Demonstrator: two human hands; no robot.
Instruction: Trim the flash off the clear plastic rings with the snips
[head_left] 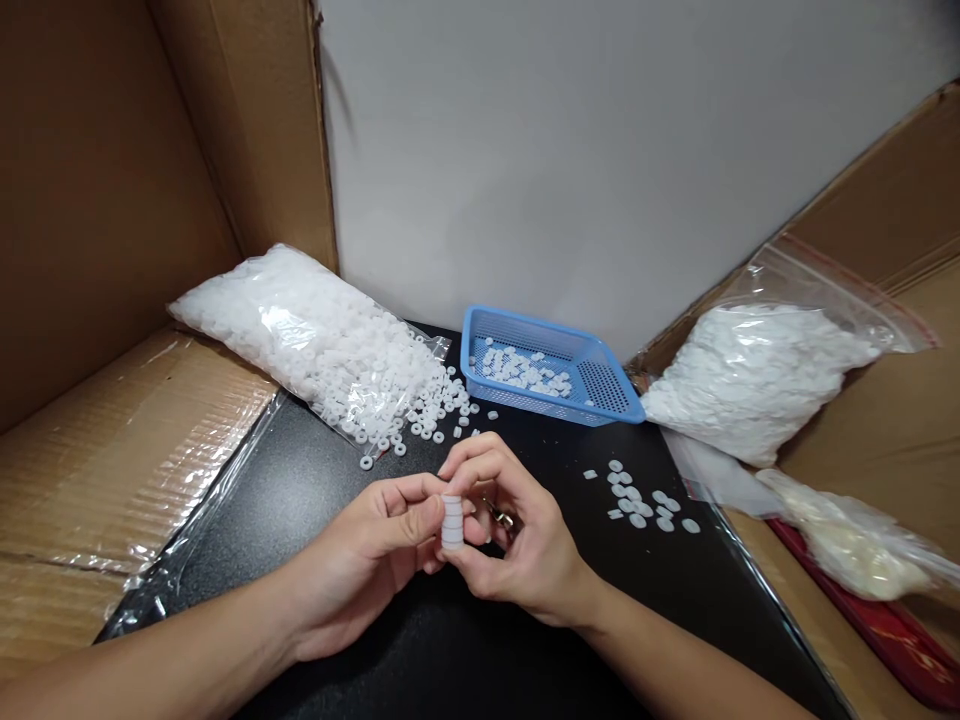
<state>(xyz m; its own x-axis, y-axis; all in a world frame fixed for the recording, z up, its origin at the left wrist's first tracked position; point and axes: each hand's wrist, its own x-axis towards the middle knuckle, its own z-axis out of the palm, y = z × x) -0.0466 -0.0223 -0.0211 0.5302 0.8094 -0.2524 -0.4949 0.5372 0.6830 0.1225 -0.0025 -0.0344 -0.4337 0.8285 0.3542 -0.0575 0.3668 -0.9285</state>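
Note:
A short upright stack of white plastic discs is held in front of me, between both hands. My left hand is closed, its thumb and fingers gripping the stack from the left. On the other side, my right hand pinches the same stack, with fingertips at its top and the thumb at its bottom. A small shiny metal piece shows within the curl of my right fingers; its kind is unclear. Loose white rings lie on the black table beyond my hands, and flat white discs are scattered to the right.
A clear bag of white rings spills from the left. A blue perforated basket holds some rings. At right lie a zip bag of white pieces, a bag of cream pieces and a red packet. Cardboard walls flank the table.

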